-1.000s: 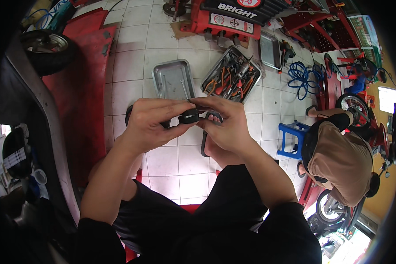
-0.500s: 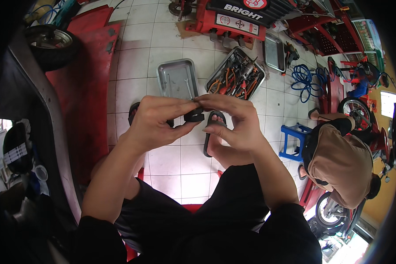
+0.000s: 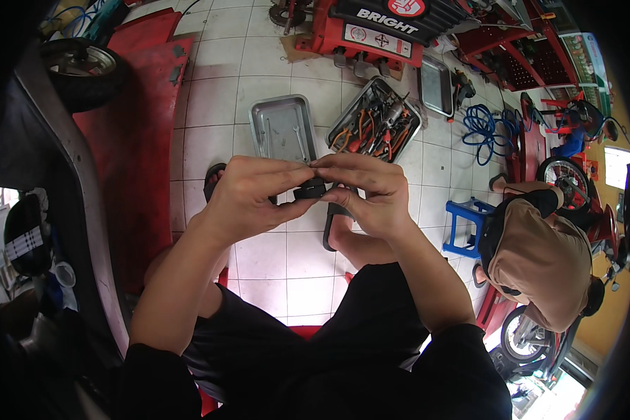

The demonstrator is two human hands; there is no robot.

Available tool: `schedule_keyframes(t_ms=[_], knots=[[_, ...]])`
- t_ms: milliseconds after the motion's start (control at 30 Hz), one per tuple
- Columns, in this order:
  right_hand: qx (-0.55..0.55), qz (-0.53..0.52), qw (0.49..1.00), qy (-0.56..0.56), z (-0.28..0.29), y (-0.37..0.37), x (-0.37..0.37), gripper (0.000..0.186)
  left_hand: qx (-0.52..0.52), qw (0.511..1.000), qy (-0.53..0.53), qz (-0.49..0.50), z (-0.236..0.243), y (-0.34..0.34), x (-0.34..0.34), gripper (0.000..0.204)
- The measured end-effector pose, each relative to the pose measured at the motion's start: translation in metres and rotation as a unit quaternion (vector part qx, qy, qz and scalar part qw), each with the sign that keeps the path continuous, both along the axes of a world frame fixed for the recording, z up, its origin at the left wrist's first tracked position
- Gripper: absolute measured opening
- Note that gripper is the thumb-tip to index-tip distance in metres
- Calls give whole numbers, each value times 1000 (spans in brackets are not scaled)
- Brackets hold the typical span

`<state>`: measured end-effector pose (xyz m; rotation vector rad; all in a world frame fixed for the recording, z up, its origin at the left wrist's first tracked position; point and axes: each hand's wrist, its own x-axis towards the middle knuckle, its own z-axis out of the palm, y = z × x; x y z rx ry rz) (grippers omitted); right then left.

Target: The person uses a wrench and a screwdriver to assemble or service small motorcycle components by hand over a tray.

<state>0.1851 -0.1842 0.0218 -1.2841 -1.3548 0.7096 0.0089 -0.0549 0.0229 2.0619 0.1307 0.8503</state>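
A small black round part (image 3: pixel 309 188), thick like a disc or ring, is held between my hands in front of me; its exact kind cannot be made out. My left hand (image 3: pixel 252 187) pinches it from the left, with the thumb below and the fingers above. From the right, my right hand (image 3: pixel 369 192) closes on it too, thumb tip against its side and fingertips meeting the left ones over its top. Part of it is hidden behind the fingers. Just beyond my hands, a metal tray (image 3: pixel 280 112) with a few wrenches lies on the tiled floor.
A second tray (image 3: pixel 414 133) full of pliers and other tools sits right of the first, with an empty-looking tray (image 3: pixel 436 84) farther back. A red lift platform (image 3: pixel 136 140) runs along the left. On the right are a blue stool (image 3: pixel 467 225), coiled blue hose (image 3: pixel 484 129) and a crouching person (image 3: pixel 542 262).
My right thumb has moved up and left to press on the black part, where before it stood apart. The part has turned slightly between my fingers.
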Motion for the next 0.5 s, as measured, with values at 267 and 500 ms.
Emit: schedule_keyframes(t_ms=[267,500], knots=[[-4,1,1000,-7,3,1,0,35,15,1000,7,4,-1,0,-2,37],[-20,2,1000,-4,2,2,0,34,37,999,15,9,-1,1,-3,36]])
